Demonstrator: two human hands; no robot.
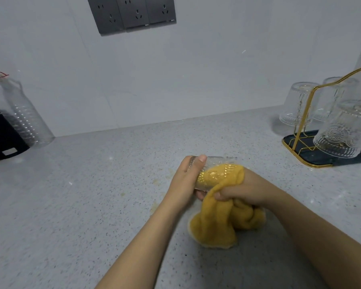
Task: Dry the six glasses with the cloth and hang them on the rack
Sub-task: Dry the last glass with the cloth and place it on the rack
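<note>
A person works above a speckled grey desk (92,205) with both bare hands. The left hand (183,182) grips a clear glass (215,161) that lies on its side in the air, the thumb over the top of the wall and the fingers curled underneath. The right hand (236,190) clutches a yellow cloth (219,224); part of the cloth is pushed into the mouth of the glass and shows through its patterned wall, while the rest hangs down in folds below the hands, its lower edge close to the desk top. At the right edge of the view stands a gold wire rack (313,109) on a dark tray (300,152) with a gold rim. Three patterned glasses hang upside down on it: one at the front (344,134), one at the back left (296,105) and one behind it (331,94), partly hidden by the wire; the rack runs out of the view, so any more cannot be seen. At the far left of the desk a large clear plastic bottle (23,113) with a red cap stands against the wall, just beside a black box-like thing (2,134). On the pale wall above, three dark sockets (131,13) sit in a row.
</note>
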